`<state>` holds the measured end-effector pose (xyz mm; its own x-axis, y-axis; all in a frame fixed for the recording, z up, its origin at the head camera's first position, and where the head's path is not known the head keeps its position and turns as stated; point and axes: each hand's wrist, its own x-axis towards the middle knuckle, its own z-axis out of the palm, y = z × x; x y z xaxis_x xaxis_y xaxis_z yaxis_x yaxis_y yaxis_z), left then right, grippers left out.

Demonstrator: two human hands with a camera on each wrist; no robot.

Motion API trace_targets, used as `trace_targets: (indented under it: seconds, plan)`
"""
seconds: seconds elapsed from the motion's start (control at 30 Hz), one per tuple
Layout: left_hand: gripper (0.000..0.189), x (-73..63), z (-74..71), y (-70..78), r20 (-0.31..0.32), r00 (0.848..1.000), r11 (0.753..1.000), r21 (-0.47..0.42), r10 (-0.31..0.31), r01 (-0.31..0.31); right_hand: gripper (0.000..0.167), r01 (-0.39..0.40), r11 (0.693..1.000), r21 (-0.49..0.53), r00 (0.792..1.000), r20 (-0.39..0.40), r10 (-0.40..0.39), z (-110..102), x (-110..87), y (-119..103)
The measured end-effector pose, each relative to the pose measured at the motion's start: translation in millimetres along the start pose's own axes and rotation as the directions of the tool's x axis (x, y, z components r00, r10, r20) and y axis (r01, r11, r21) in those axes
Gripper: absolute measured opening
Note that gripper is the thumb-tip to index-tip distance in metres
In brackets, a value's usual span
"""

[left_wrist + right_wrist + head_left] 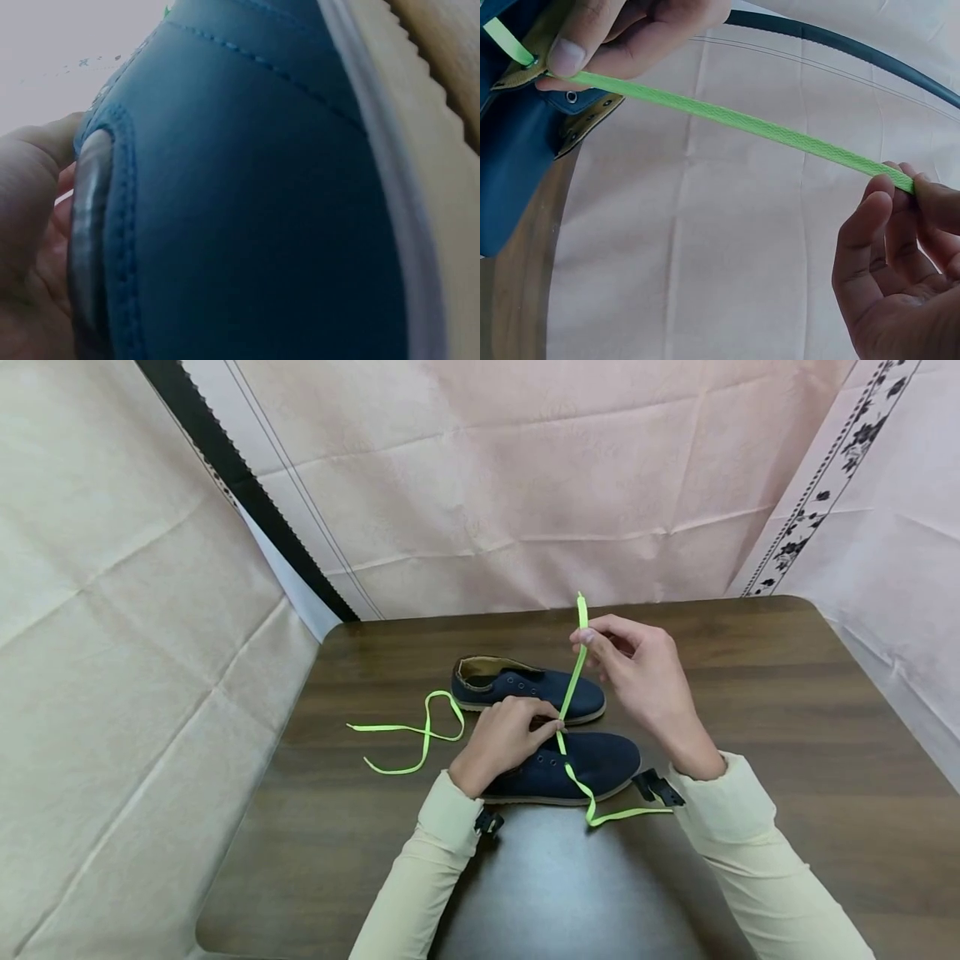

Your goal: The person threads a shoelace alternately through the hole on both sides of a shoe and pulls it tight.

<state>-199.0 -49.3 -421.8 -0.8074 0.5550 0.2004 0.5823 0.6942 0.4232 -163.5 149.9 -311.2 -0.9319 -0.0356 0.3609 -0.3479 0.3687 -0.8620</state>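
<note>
A navy blue shoe lies on its sole on the table, toe to the right. My left hand pinches its eyelet flap, thumb beside the eyelet where a neon green shoelace comes through. Higher up and to the right, my right hand pinches that lace near its tip, between thumb and fingers. Between the two hands the lace runs straight and taut. Its other end trails over the shoe onto the table. In the left wrist view the shoe's side fills most of the picture.
Just behind stands a matching blue shoe with bare eyelets. A second green shoelace lies loosely looped to the left. The brown wooden table ends at a pale cloth hanging behind it.
</note>
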Motion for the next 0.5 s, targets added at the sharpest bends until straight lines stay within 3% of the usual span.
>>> trace_targets:
  seconds: [0.3, 0.5]
  plan:
    - [0.006, 6.0, -1.9, 0.7, 0.012, 1.000, 0.998, -0.067, 0.022, -0.021, 0.020, 0.020, 0.997, -0.072, 0.999, 0.033, -0.017, -4.9, -20.0, -3.2]
    - [0.009, 9.3, -7.4, -2.2, 0.010, 1.000, 0.986, -0.164, 0.024, -0.022, 0.014, -0.024, 0.999, 0.044, 0.986, 0.166, 0.017, -10.7, -49.0, -2.0]
